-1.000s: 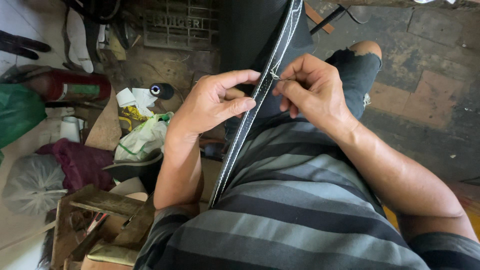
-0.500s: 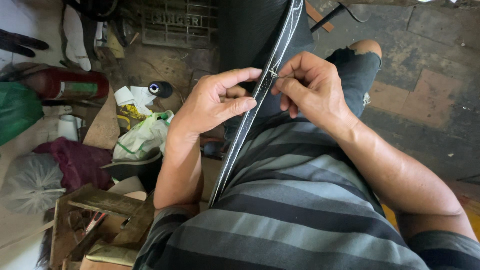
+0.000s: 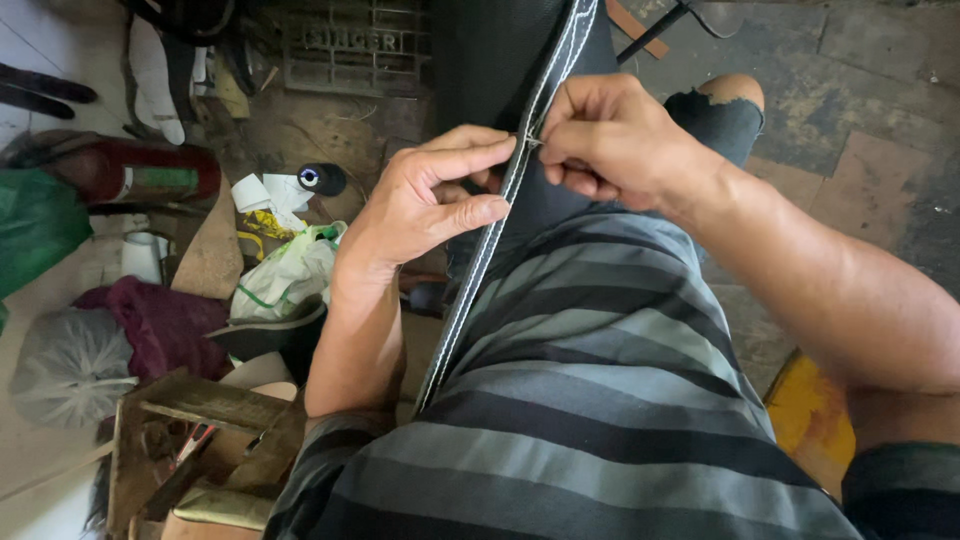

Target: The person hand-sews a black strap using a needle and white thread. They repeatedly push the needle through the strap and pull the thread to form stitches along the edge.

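We pinch the black strap (image 3: 505,215) in our left hand (image 3: 425,205) over the lap; our right hand (image 3: 610,140) grips a thread end at its edge — white stitching lines both edges, the end unseen.

A red cylinder (image 3: 130,172) lies on the floor (image 3: 860,130) at the left, a green bag (image 3: 35,225) beside it. A dark thread spool (image 3: 322,179) stands near crumpled white bags (image 3: 290,270). Maroon cloth (image 3: 165,322) lies above a wooden stool (image 3: 200,430). A metal grate (image 3: 358,45) leans at the top.
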